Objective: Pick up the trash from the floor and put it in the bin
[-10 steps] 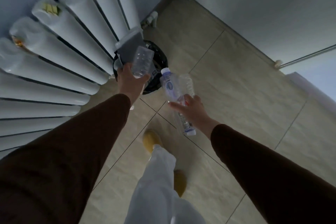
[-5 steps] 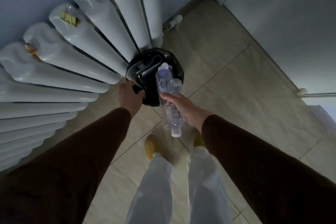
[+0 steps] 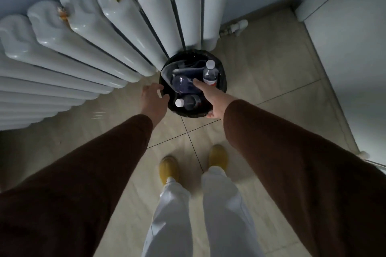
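Note:
A round black-lined bin stands on the tiled floor against the radiator. Inside it a clear plastic bottle with a white cap stands at the right. A second capped bottle lies at the near side, and a grey box and other clear plastic fill the middle. My right hand reaches over the bin's near right rim, fingers spread, holding nothing. My left hand hovers at the bin's left rim, fingers apart and empty.
A white column radiator fans across the left and top, with scraps of paper on its tops. A white cabinet closes off the right. My yellow shoes stand on the beige tiles just behind the bin.
My right hand has let go of the bottles, which now sit in the bin. The cup that my left hand held a second ago is gone from it. I have stepped closer.

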The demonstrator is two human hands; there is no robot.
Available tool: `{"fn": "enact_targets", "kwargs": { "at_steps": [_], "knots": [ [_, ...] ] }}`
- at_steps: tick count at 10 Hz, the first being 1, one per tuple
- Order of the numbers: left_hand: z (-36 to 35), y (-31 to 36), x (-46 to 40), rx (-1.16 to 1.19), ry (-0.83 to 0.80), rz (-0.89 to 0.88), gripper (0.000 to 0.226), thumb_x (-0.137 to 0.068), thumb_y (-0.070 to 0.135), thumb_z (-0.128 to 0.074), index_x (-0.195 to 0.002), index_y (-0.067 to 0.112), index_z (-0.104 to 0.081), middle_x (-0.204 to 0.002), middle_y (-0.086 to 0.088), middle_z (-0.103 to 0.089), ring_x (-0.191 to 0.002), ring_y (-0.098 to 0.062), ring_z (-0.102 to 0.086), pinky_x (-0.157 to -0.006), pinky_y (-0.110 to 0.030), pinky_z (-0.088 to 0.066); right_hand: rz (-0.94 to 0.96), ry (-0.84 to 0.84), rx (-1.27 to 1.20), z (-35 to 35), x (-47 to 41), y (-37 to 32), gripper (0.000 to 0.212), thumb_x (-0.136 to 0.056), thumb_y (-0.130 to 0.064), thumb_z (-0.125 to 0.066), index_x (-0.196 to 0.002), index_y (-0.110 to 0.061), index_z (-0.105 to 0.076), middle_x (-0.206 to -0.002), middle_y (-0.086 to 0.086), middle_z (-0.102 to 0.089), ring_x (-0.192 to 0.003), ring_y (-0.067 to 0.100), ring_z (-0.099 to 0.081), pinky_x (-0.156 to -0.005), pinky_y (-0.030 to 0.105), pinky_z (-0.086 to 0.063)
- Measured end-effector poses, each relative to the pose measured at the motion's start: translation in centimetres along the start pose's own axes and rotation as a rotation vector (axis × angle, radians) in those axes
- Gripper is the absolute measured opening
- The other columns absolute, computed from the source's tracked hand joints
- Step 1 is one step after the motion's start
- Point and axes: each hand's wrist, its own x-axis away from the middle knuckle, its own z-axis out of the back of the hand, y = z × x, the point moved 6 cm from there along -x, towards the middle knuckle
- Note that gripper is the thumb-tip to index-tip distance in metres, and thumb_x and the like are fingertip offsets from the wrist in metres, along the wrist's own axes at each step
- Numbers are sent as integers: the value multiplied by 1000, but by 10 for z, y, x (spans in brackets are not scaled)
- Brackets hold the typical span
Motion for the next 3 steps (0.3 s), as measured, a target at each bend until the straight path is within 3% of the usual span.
{"fn": "enact_targets", "kwargs": {
  "at_steps": [1,2,3],
  "knots": [
    [0,-5,9,16,6,6,30,-91,19,-62,-121,15,-59,-134,-9,-44,-117,-27,-51,-95,-34,-44,124,69,70,7,-1,8,70,-86,-46,-71,-143,-14,-46,-140,8,-53,-118,27,-53,-93,35,-41],
    [0,-7,26,28,-7,-9,30,-90,20,-62,-120,15,-59,-130,-8,-48,-114,-26,-53,-93,-34,-44,253,166,204,16,7,18,48,-89,-33,-68,-129,-7,-60,-116,7,-61,-87,18,-55,-90,36,-48],
    [3,-6,40,24,-15,-61,32,-90,23,-63,-121,16,-59,-121,-4,-52,-109,-23,-53,-86,-31,-40,389,207,422,13,28,22,34,-91,-33,-63,-102,-1,-70,-96,13,-69,-89,29,-60,-83,38,-48]
  ]
}}
